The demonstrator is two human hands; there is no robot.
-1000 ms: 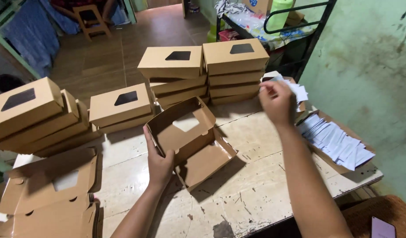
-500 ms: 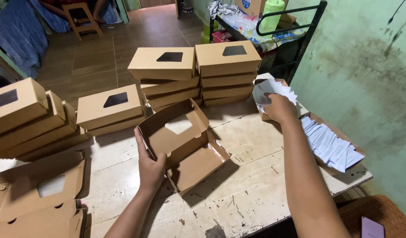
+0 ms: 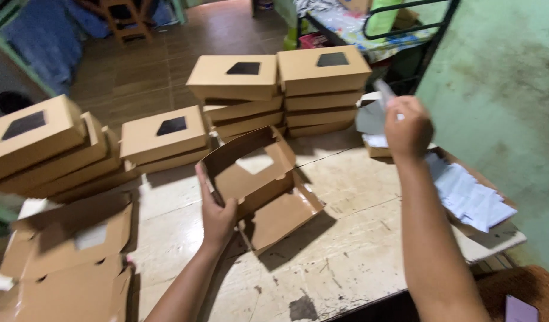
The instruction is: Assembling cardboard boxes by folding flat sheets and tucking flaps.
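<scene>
Flat unfolded cartons [image 3: 66, 262] at far left, cut off by the frame edge. Left hand [image 3: 216, 216] clamped on the near wall of the open cardboard box [image 3: 259, 185], mid-table, lid window facing up. Right hand [image 3: 408, 128] raised, fingers pinched on a blurred white paper sheet [image 3: 372, 113], above the loose paper pile [image 3: 471, 194], partly hidden by the forearm

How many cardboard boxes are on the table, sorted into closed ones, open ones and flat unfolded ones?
Closed windowed boxes: about 12, lower ones in the stacks partly hidden
Open box, held by the left hand: 1
Flat unfolded boxes: at least 2, stacked
Total: about 15
The right hand lifts a white sheet.
</scene>
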